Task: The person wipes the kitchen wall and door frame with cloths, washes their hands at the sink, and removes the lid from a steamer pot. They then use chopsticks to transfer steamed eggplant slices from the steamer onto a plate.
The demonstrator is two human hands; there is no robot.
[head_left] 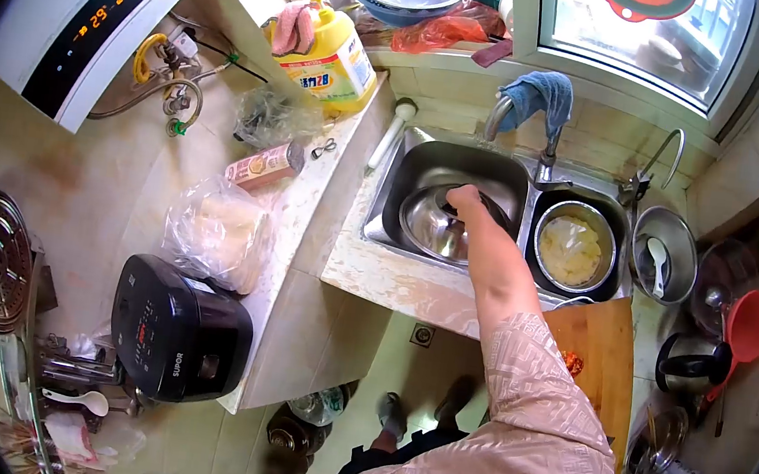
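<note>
My right hand [465, 200] reaches into the left sink basin [423, 154]. Its fingers are closed at the dark knob of a shiny round metal lid [433, 225], which lies low in that basin. Part of the lid is hidden behind my hand and forearm. Above the basin is the faucet [498, 117], with a blue cloth [544, 101] draped over it. In the right basin, a metal pot [543, 257] holds pale yellowish pieces in liquid. My left hand does not show.
Right of the sink are a metal bowl [684, 265] with a white spoon, a wooden board [598, 344], a kettle [694, 363] and a red ladle [750, 325]. The left counter holds a black rice cooker [178, 331], plastic bags [221, 229] and a yellow jug [338, 71].
</note>
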